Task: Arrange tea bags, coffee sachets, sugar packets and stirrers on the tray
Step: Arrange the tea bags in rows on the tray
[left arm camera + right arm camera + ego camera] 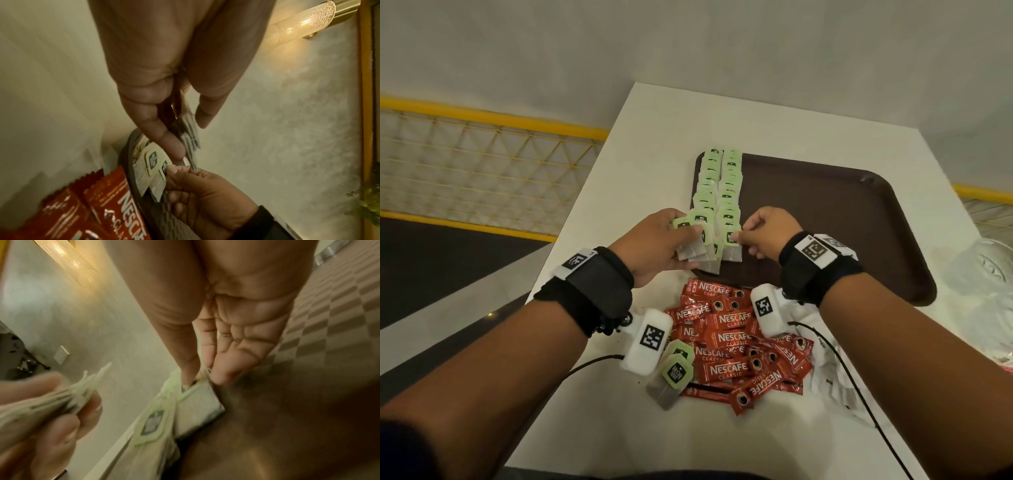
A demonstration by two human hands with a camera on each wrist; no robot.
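white table [774, 123], brown tray [825, 212], yellow railing [493, 116]

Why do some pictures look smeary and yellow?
Head view: dim but sharp, sachet words readable. Left wrist view: a wall lamp glows yellow. Right wrist view: the left hand and its tea bags smear with motion blur.

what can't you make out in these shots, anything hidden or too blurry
- Head view: the left hand hides how many tea bags it holds.
- Head view: the wrist cameras cover part of the coffee sachets.
- Right wrist view: motion blur smears the tag print under the right hand.
- Stirrers, sugar packets: none identifiable.
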